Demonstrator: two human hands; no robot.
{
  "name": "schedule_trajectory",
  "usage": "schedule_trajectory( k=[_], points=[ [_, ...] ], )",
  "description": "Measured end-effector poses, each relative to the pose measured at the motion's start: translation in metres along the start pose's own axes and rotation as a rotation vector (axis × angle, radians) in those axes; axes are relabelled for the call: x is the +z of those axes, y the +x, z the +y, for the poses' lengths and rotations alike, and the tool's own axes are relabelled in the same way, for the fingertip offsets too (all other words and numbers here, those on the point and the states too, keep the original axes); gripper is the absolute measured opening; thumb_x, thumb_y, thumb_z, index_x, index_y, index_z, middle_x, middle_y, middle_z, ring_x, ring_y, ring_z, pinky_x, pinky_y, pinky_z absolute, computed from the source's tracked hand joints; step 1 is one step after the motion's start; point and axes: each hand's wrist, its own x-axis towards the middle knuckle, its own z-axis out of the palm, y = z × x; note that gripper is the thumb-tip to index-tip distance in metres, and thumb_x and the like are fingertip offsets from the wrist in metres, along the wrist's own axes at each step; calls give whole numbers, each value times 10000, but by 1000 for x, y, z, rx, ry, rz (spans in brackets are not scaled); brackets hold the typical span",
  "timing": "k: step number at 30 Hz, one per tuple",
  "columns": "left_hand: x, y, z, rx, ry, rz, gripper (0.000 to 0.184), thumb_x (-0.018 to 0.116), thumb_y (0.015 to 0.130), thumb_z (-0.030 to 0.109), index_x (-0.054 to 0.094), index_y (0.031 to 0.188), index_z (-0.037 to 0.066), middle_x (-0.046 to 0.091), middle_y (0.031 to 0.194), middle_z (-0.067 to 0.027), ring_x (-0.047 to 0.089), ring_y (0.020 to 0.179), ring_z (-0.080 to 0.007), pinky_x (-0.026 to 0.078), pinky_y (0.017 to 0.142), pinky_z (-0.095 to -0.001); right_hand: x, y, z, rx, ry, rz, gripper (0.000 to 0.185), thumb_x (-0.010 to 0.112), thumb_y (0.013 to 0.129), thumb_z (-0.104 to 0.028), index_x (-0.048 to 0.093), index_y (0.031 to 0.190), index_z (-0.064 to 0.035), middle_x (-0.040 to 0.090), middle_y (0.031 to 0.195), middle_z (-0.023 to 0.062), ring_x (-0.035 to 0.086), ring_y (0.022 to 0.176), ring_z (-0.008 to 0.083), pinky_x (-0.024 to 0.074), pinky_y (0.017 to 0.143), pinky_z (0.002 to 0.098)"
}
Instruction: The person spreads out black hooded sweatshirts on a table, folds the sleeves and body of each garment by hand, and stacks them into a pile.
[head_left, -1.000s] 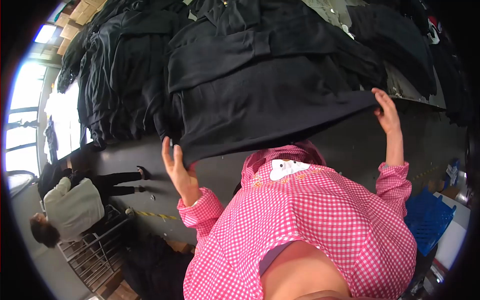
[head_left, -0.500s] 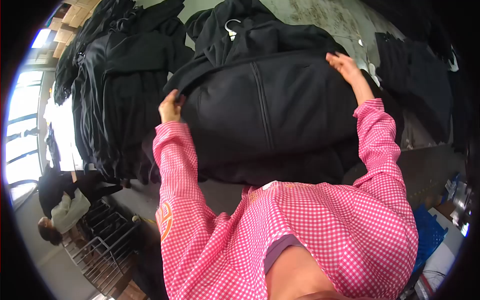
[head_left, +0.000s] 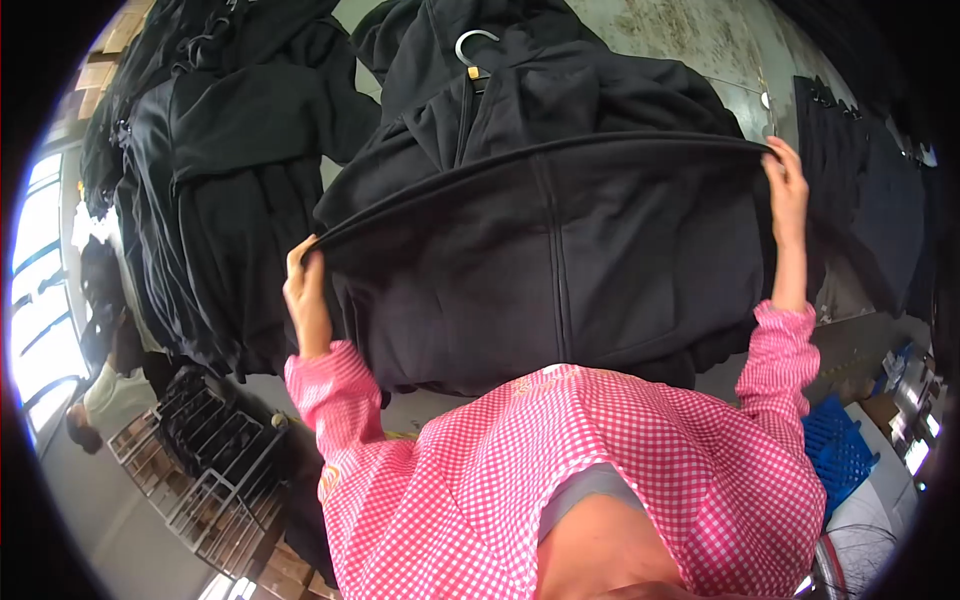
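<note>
A black zip-front garment lies across the table in front of me, its hem folded up and stretched between my hands. My left hand pinches the hem at its left end. At the right end, my right hand grips the same hem between thumb and fingers. Just beyond the folded edge a white hanger hook sticks out at the garment's neck.
Black garments are heaped on the left, and dark garments lie on the right. A metal rack stands at lower left, with a person behind it. At lower right is a blue crate.
The hem was pulled up and over, uncovering the zip front and hanger hook. Both hands moved away over the table, then apart and slightly back, still holding it. The view has shifted.
</note>
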Motion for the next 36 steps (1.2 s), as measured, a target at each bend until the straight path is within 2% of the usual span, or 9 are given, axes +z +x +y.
schedule_trajectory(
  k=[1, 6, 11, 14, 19, 21, 26, 33, 36],
  points=[
    [-5, -4, 16, -198, -291, 3, 291, 536, 931, 212, 598, 958, -71, 562, 1046, -87, 547, 944, -166, 433, 828, -260, -11, -6, -23, 78, 189, 31, 228, 539, 911, -147, 586, 1060, 20, 598, 1069, 49, 539, 989, 151, 401, 852, 239],
    [-14, -17, 14, -441, -484, 324, 406, 489, 956, 320, 600, 931, -69, 581, 963, -82, 555, 904, -150, 431, 833, -244, -24, -23, -6, 315, 644, 99, 271, 519, 932, -175, 572, 1089, 39, 589, 1117, 64, 527, 1010, 134, 387, 875, 223],
    [-3, 0, 41, -218, -22, 492, 406, 506, 942, 356, 598, 875, -33, 583, 866, -59, 542, 817, -124, 429, 785, -229, -10, 17, -41, 240, 379, 323, 304, 510, 940, -207, 579, 1100, 42, 599, 1111, 80, 539, 993, 137, 384, 879, 221],
    [-12, 44, 49, -210, -215, 172, 412, 505, 934, 361, 561, 770, -13, 533, 725, -37, 457, 684, -86, 399, 667, -226, 23, 59, -44, 112, 130, 272, 344, 503, 934, -279, 607, 1073, 18, 633, 1007, 62, 557, 930, 135, 392, 845, 216],
    [32, 114, -65, -287, 130, 235, 490, 510, 923, 341, 490, 648, -65, 493, 589, -28, 408, 559, -103, 373, 536, -267, 90, 85, 53, 59, -188, 55, 373, 484, 921, -362, 602, 1049, -32, 633, 832, 73, 559, 735, 201, 431, 694, 295],
    [37, 123, -88, -242, 303, 41, 508, 517, 917, 336, 451, 630, -77, 471, 558, -23, 369, 515, -119, 352, 504, -287, 98, 81, 64, 102, -280, 40, 381, 489, 915, -372, 600, 1029, -26, 618, 767, 73, 535, 670, 206, 426, 650, 313],
    [29, 114, -73, -131, 265, 23, 519, 515, 922, 339, 430, 582, -44, 422, 526, 0, 352, 502, -102, 329, 484, -269, 73, 70, 32, 22, -150, 118, 390, 512, 912, -353, 611, 1005, 12, 634, 823, 67, 539, 725, 179, 422, 689, 275],
    [-22, 55, 2, -323, 45, 58, 471, 513, 928, 345, 389, 557, 83, 369, 541, 61, 310, 519, -38, 259, 466, -215, 3, 34, -43, 58, 104, 186, 309, 549, 926, -239, 625, 1004, 50, 637, 882, 29, 532, 789, 90, 400, 722, 193],
    [-19, 84, -2, -352, 82, -35, 494, 521, 916, 367, 494, 580, 5, 466, 563, 18, 403, 548, -63, 331, 502, -219, 26, 51, -31, 98, 91, 179, 311, 553, 918, -260, 627, 989, 34, 624, 829, 15, 504, 726, 93, 397, 681, 210]
  ],
)
